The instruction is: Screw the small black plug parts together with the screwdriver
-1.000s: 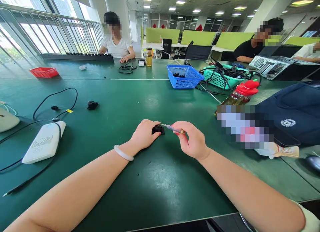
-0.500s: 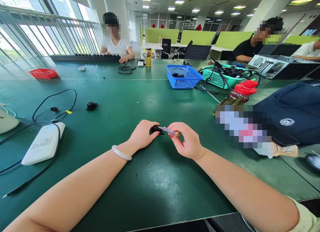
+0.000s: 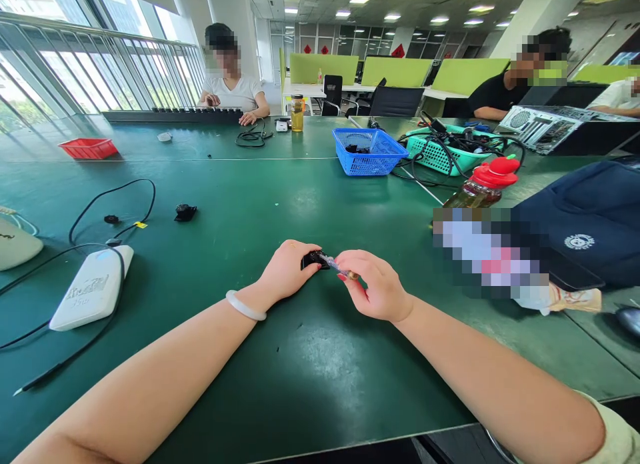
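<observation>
Left hand: left hand (image 3: pixel 287 271) rests on the bench (image 3: pixel 320 357), fingers curled shut around a small black part (image 3: pixel 314 259), pinning it to the surface.
Right hand: right hand (image 3: pixel 376 287) is closed in a pinch on a slim screwdriver (image 3: pixel 340 269), tip at the black part.
Change: the right hand now sits nearer the left than a second ago; the screwdriver shows shorter and steeper, tip pressed in closer.
Meaning: judged as tool seated on the part, work under way.
Part location: mid-bench, between both hands.
Near edge: bench front edge lies below the forearms, well apart from the hands.
Left room: white device (image 3: pixel 93 287) with black cable (image 3: pixel 107 191), well apart.
Right room: dark blue bag (image 3: pixel 585 224) and red-capped bottle (image 3: pixel 483 184), near.
Ahead: blue basket (image 3: pixel 369 152), well apart; bare green bench between.
</observation>
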`<control>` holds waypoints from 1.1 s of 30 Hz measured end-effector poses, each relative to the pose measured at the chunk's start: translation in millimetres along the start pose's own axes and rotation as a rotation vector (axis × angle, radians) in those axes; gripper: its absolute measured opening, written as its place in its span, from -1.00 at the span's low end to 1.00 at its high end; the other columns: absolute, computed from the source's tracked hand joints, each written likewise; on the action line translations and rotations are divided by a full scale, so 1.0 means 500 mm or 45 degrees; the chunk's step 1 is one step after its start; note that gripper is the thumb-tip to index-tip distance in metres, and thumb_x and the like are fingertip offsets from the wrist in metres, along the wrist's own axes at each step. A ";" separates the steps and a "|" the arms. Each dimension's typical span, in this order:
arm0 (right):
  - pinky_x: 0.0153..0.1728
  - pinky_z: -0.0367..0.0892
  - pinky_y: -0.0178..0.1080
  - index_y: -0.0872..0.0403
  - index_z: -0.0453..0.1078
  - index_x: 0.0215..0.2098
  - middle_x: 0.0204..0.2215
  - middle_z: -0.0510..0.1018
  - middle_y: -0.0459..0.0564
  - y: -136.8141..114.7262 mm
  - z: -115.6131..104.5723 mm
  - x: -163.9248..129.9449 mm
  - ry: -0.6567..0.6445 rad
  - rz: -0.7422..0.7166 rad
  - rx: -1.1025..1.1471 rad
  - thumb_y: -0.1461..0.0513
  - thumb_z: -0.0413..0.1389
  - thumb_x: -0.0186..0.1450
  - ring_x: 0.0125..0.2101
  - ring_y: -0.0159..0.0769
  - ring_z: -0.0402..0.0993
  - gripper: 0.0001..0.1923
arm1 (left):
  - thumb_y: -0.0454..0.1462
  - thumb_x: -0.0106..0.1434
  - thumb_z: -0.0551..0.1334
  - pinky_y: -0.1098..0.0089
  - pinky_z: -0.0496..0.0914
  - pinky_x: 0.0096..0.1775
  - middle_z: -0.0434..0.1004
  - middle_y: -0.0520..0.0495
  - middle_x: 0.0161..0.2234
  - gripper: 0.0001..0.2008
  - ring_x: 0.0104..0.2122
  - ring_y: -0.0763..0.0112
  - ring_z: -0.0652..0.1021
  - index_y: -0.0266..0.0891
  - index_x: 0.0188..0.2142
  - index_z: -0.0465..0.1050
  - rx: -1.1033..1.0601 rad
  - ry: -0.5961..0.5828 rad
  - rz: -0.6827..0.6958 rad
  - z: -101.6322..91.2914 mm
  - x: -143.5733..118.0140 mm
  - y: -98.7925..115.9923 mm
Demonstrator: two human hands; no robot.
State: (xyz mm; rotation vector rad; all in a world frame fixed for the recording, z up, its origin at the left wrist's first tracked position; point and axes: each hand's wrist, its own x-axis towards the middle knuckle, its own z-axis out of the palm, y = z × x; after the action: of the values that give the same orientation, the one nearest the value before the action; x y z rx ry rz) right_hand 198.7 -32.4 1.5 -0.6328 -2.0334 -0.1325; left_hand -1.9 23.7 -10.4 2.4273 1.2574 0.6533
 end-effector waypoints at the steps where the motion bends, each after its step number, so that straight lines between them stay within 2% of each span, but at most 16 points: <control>1: -0.30 0.54 -0.20 0.01 0.26 -0.07 -0.27 0.55 0.03 0.000 0.000 0.001 0.006 -0.003 0.004 0.41 -0.01 0.32 -0.28 -0.27 0.55 -0.74 | -0.22 0.27 0.22 0.16 0.35 0.09 0.59 -0.06 -0.07 -0.67 0.01 0.17 0.47 -0.16 0.02 0.49 0.004 -0.002 -0.001 0.000 0.000 0.000; 7: -0.33 0.53 -0.21 -0.01 0.25 -0.06 -0.26 0.55 0.02 -0.004 -0.006 0.004 0.010 -0.005 0.008 0.40 -0.01 0.31 -0.29 -0.27 0.55 -0.72 | -0.17 0.28 0.21 0.15 0.34 0.09 0.58 -0.07 -0.08 -0.64 0.01 0.18 0.46 -0.17 0.06 0.46 -0.007 0.021 0.000 0.003 -0.001 -0.001; 10: -0.34 0.51 -0.22 -0.02 0.26 -0.04 -0.24 0.54 0.03 -0.008 -0.020 0.005 0.078 -0.030 -0.041 0.42 0.01 0.28 -0.28 -0.27 0.54 -0.67 | -0.15 0.31 0.18 0.14 0.33 0.10 0.56 -0.09 -0.07 -0.60 0.02 0.19 0.45 -0.18 0.10 0.41 -0.016 0.084 -0.033 0.000 -0.006 0.000; 12: -0.29 0.50 -0.20 -0.01 0.31 -0.06 -0.22 0.54 0.03 -0.007 -0.030 0.006 0.066 -0.015 -0.121 0.43 0.01 0.27 -0.27 -0.25 0.53 -0.67 | -0.14 0.33 0.15 0.13 0.32 0.12 0.55 -0.09 -0.05 -0.60 0.03 0.19 0.44 -0.17 0.12 0.39 -0.026 0.135 -0.050 -0.004 -0.010 0.002; 14: -0.24 0.48 -0.19 0.01 0.37 -0.10 -0.21 0.55 0.04 -0.003 -0.037 0.007 -0.073 0.050 -0.206 0.43 -0.02 0.28 -0.26 -0.25 0.52 -0.69 | -0.14 0.34 0.13 0.12 0.31 0.12 0.54 -0.08 -0.04 -0.62 0.04 0.20 0.43 -0.15 0.12 0.37 -0.038 0.180 -0.067 -0.009 -0.013 0.004; 16: -0.22 0.46 -0.18 0.04 0.43 -0.15 -0.21 0.55 0.05 0.003 -0.040 0.009 -0.313 0.107 -0.272 0.43 -0.05 0.30 -0.26 -0.24 0.50 -0.70 | -0.16 0.34 0.13 0.12 0.32 0.12 0.54 -0.08 -0.05 -0.63 0.04 0.20 0.42 -0.15 0.11 0.37 -0.053 0.216 -0.092 -0.014 -0.015 0.006; 20: -0.22 0.40 -0.16 0.10 0.46 -0.28 -0.24 0.54 0.06 0.012 -0.043 0.014 -0.749 0.073 -0.281 0.48 -0.07 0.25 -0.30 -0.25 0.45 -0.69 | -0.19 0.33 0.14 0.14 0.32 0.11 0.55 -0.07 -0.08 -0.65 0.03 0.21 0.43 -0.17 0.09 0.37 -0.064 0.252 -0.139 -0.021 -0.015 0.009; 23: -0.19 0.37 -0.16 0.12 0.44 -0.33 -0.26 0.52 0.04 0.012 -0.040 0.013 -0.954 0.103 -0.208 0.53 -0.05 0.17 -0.31 -0.28 0.42 -0.69 | -0.21 0.32 0.14 0.13 0.32 0.12 0.55 -0.07 -0.08 -0.66 0.02 0.21 0.43 -0.16 0.08 0.38 -0.061 0.262 -0.146 -0.023 -0.016 0.008; 26: -0.20 0.35 -0.20 0.11 0.45 -0.35 -0.25 0.51 0.03 0.012 -0.033 0.006 -1.091 0.190 -0.143 0.55 -0.01 0.13 -0.29 -0.29 0.42 -0.68 | -0.20 0.33 0.13 0.11 0.33 0.10 0.55 -0.07 -0.09 -0.66 0.01 0.20 0.43 -0.16 0.08 0.38 -0.054 0.270 -0.136 -0.023 -0.017 0.005; 29: -0.19 0.37 -0.22 0.09 0.48 -0.29 -0.24 0.54 -0.01 0.013 -0.035 0.007 -1.130 0.258 -0.095 0.58 0.00 0.11 -0.25 -0.29 0.46 -0.62 | -0.19 0.34 0.12 0.10 0.33 0.10 0.55 -0.07 -0.09 -0.66 0.02 0.20 0.43 -0.14 0.08 0.38 -0.050 0.270 -0.123 -0.020 -0.018 0.000; 31: -0.11 0.40 -0.18 0.05 0.49 -0.16 -0.20 0.59 -0.04 0.012 -0.056 0.022 -1.069 0.251 -0.074 0.57 0.00 0.15 -0.21 -0.29 0.50 -0.55 | -0.19 0.33 0.12 0.10 0.34 0.09 0.56 -0.07 -0.09 -0.66 0.02 0.20 0.43 -0.14 0.08 0.38 -0.046 0.270 -0.127 -0.019 -0.018 -0.003; 32: -0.08 0.40 -0.14 0.02 0.49 -0.11 -0.16 0.60 -0.05 0.010 -0.074 0.033 -1.001 0.229 -0.087 0.55 0.02 0.18 -0.18 -0.26 0.52 -0.55 | -0.20 0.33 0.12 0.10 0.35 0.09 0.56 -0.07 -0.09 -0.66 0.02 0.20 0.43 -0.14 0.08 0.38 -0.042 0.271 -0.131 -0.018 -0.018 -0.004; 33: -0.05 0.41 -0.10 -0.02 0.48 -0.08 -0.14 0.60 -0.05 0.007 -0.097 0.045 -0.840 0.217 -0.126 0.50 0.05 0.22 -0.15 -0.22 0.52 -0.58 | -0.20 0.33 0.13 0.10 0.36 0.08 0.55 -0.07 -0.09 -0.66 0.02 0.20 0.43 -0.14 0.08 0.38 -0.039 0.269 -0.134 -0.018 -0.018 -0.006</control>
State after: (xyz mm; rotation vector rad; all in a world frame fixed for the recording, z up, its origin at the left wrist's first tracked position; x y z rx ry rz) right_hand 229.4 -37.4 45.4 -1.0052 -2.5973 0.0927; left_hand -13.1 18.4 -6.5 2.2968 1.4328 0.9104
